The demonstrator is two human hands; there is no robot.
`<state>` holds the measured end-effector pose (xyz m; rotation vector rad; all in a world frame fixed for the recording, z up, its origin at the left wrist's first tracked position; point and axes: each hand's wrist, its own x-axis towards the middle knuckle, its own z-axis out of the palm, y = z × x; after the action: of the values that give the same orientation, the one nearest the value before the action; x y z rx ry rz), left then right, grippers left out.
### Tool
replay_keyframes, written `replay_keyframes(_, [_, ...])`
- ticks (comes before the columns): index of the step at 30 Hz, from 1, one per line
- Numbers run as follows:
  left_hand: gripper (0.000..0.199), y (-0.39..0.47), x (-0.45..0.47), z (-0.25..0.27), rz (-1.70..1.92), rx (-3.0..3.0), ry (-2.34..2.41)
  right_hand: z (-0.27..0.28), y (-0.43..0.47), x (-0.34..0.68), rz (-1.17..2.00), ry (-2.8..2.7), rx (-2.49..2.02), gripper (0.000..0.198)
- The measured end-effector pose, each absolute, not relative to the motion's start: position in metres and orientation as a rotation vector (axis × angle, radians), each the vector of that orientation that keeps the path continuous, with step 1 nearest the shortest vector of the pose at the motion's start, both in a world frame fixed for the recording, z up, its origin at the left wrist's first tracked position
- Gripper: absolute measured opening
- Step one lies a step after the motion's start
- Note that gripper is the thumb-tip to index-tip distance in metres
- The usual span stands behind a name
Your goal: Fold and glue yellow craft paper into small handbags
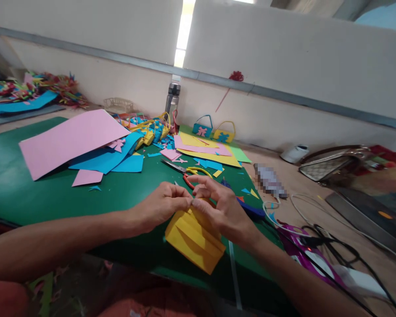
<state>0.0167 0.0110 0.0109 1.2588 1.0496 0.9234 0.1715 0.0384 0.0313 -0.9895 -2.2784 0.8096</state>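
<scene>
A folded piece of yellow paper (196,240) hangs between my two hands over the front part of the green mat (125,193). My left hand (161,204) pinches its upper edge with thumb and forefinger. My right hand (219,204) grips the same edge from the other side, thumb against the fold, and the fingertips of both hands meet. Creases run across the paper's lower part. Just beyond my hands lie scissors (198,171) with red and yellow handles, blades pointing left. A dark blue tool (251,209), partly hidden by my right hand, lies to the right.
Pink sheet (72,141) and blue sheets (128,163) lie left. Behind are small finished paper bags (203,128), yellow sheets (214,156) and a bottle (172,99). At right are a purple power strip (300,246), cables, a white device (294,154) and a handbag (330,165).
</scene>
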Motion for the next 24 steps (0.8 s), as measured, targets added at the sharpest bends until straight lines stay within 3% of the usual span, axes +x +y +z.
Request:
replay_keyframes(5, [0.011,0.01,0.016,0.013,0.95,1.24,1.051,0.035,0.036,0.173,0.746,-2.283,-1.013,0.038])
replay_keyframes(15, [0.011,0.009,0.016,0.007,0.94,1.229,1.035,0.038,0.033,0.173,0.913,-2.266,-0.982,0.042])
replay_keyframes(24, [0.015,0.01,0.016,0.007,0.922,1.26,1.038,0.027,0.037,0.169,0.961,-2.183,-1.004,0.023])
